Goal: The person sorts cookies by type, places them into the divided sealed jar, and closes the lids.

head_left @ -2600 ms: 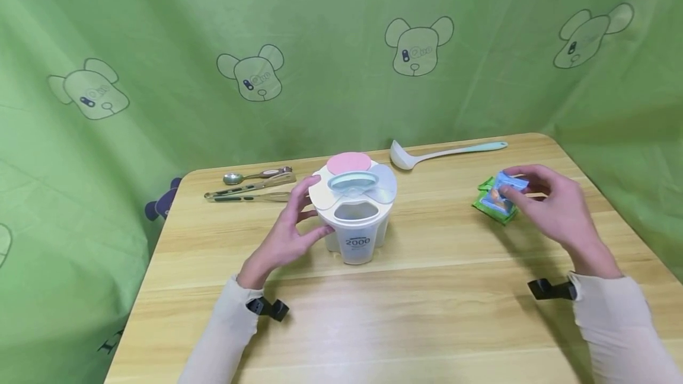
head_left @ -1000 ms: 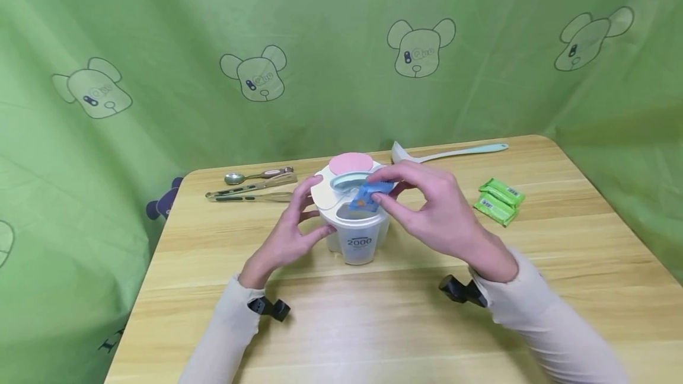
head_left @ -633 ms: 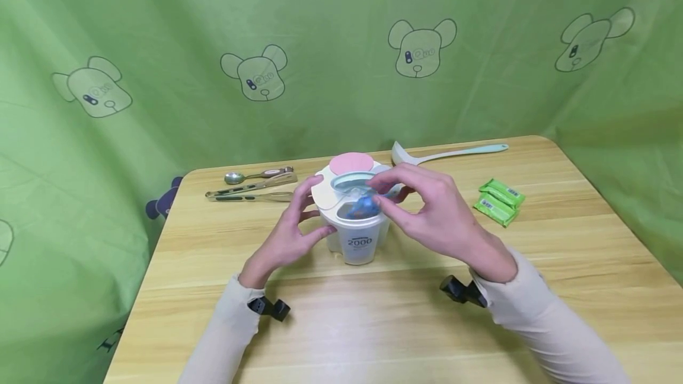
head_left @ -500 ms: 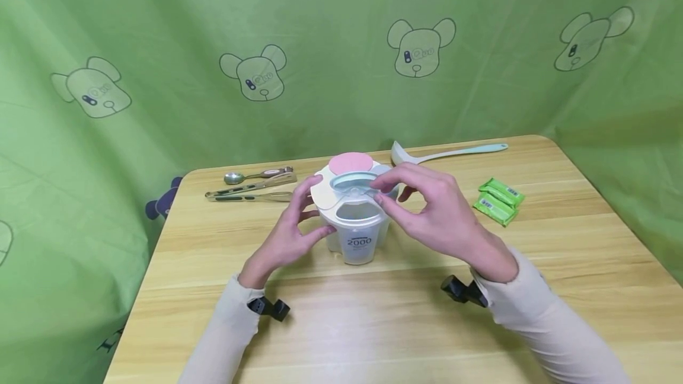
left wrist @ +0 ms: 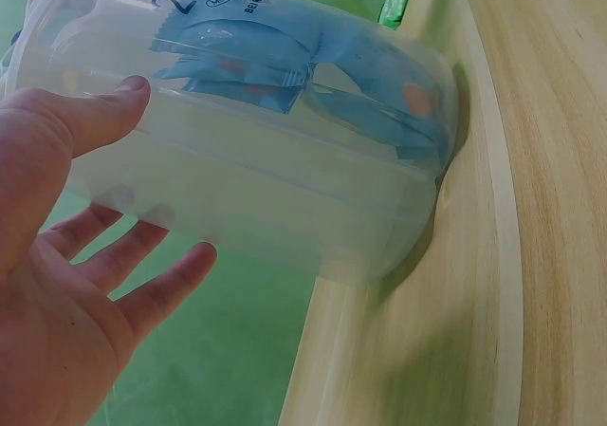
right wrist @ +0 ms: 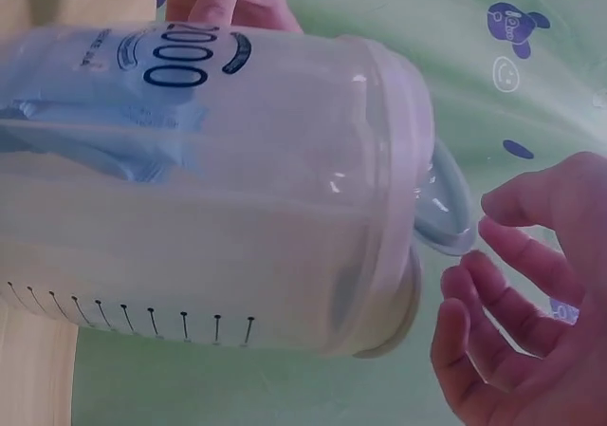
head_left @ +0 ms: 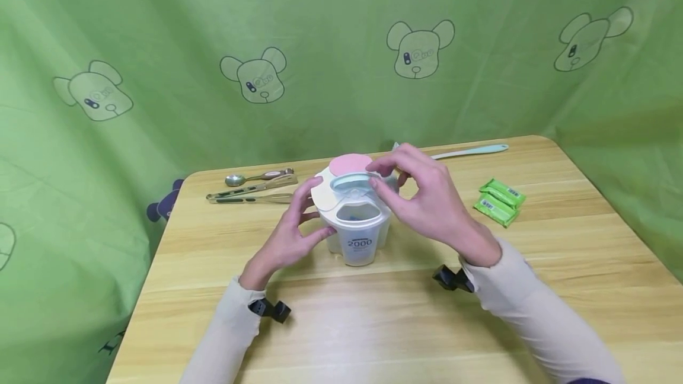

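clear frosted plastic container [head_left: 360, 236] with a white lid [head_left: 324, 196], standing upright on the wooden table [head_left: 331, 313]. long axis vertical, base down, lid up; it looks sideways in both wrist views. printed front faces the person.

writing: dark "2000" on the container front, small oval mark and more text near it, the fine print too small to read for sure. a row of short dark graduation marks runs up one side wall.

looks: rounded lobed walls, see-through, blue packets [left wrist: 256, 42] visible low inside. on the container's top, a pink disc [head_left: 350, 163] at the back and a pale blue flap [head_left: 349, 181] tipped up, so the front opening is uncovered.

left hand [head_left: 290, 237] grips the container's left side, thumb on the front, the other fingers spread around the wall. right hand [head_left: 425, 201] is at the container's upper right, thumb and fingers loosely bent with tips parted, just beside the flap, pinching nothing.

right of the container, well apart: two green packets [head_left: 496, 210] side by side, printing unreadable. behind it to the right, a ladle [head_left: 469, 151], partly hidden by the right hand. left of it, a spoon [head_left: 258, 176] and tongs [head_left: 267, 185].
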Demonstrator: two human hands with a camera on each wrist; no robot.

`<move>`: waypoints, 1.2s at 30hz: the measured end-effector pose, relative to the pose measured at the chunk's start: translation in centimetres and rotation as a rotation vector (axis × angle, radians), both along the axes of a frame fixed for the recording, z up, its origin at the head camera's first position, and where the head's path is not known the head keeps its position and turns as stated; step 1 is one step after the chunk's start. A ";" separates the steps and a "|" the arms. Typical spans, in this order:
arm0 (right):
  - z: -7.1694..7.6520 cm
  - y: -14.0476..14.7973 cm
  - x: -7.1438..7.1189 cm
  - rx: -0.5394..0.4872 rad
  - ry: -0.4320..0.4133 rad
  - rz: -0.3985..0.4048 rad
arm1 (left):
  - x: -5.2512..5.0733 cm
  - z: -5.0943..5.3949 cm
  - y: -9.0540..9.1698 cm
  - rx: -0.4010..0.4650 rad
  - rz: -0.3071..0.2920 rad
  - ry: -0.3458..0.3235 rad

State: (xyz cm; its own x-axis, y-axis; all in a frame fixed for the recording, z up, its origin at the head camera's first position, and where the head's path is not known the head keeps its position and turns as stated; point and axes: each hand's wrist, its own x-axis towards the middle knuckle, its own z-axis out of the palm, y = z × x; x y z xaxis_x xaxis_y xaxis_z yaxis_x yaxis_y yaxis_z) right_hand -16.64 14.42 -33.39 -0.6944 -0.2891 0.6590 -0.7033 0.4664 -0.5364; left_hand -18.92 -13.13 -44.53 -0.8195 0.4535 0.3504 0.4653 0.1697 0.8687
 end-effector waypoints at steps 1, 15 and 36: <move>0.0 -0.1 -0.2 0.005 -0.009 0.002 | 0.0 0.0 0.0 -0.001 0.002 -0.001; -1.8 0.6 0.7 0.091 0.080 0.169 | 0.1 0.0 0.1 -0.004 0.002 0.006; -3.6 0.7 1.8 0.291 0.268 0.131 | 0.3 0.1 0.3 0.001 0.001 0.022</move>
